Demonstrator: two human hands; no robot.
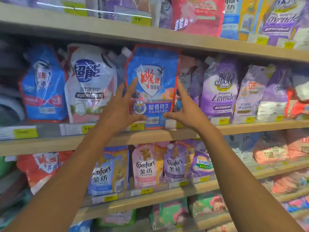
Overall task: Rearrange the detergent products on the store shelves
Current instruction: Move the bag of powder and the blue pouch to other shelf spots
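Both hands (pixel 167 109) flanking blue pouch (pixel 153 81); wooden shelf (pixel 150 136)

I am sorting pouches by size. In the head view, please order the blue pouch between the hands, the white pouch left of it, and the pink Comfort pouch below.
1. White pouch and blue pouch: look alike, unranked.
2. Pink Comfort pouch: smallest.

Your left hand (pixel 122 106) and right hand (pixel 184 108) cover the lower side edges of the blue pouch (pixel 153 81), so you can't tell how firmly they grip it. Its base hides behind the price tags (pixel 136 126). The packs at 9 o'clock (pixel 10 91) are just grey blur, cut by the frame. Top-shelf bags at 12 o'clock (pixel 197 14) lose their tops. Tag prices are too smeared to read.
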